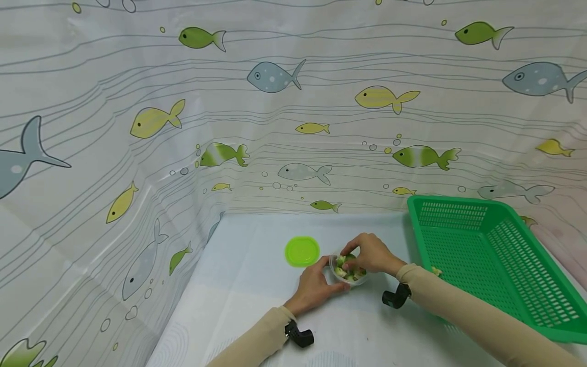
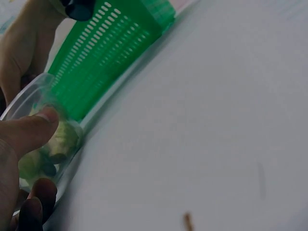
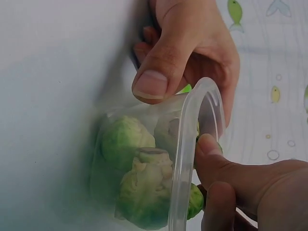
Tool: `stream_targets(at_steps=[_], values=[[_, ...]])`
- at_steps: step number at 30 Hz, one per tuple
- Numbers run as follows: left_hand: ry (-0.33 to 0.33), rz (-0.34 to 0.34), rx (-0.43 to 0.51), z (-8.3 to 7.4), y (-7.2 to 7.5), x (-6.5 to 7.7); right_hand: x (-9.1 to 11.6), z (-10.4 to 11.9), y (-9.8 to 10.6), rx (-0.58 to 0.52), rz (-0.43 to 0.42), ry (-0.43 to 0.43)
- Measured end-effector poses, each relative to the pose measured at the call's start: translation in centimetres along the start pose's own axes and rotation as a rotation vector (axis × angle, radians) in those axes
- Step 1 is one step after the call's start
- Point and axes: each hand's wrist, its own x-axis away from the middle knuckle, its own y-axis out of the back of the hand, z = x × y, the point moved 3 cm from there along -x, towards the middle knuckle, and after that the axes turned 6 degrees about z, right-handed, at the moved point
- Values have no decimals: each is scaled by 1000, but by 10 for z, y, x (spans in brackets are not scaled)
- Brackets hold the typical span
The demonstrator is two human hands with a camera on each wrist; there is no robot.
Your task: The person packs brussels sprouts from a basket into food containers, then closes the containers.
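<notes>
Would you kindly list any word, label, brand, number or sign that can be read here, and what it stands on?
None readable: the tub, lid and basket show no lettering; the backdrop shows only drawings.
Any print on the black wrist cameras is too small to read.

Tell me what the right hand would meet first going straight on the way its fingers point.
The right hand would likely meet the Brussels sprouts in the clear container first; it dips into the opening, perhaps touching them, though depth is unclear.
</notes>
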Motion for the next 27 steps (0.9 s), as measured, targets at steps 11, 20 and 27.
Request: stream_targets(at_steps=[11, 20, 27], values=[[-7, 0, 7, -2, 0, 1, 3, -1, 10, -54, 17, 94], [-3, -18, -51, -2, -1, 2, 39, -28, 81, -218, 11, 45], [-4, -19, -54, -5, 0, 2, 86, -77, 134, -133, -62, -87]])
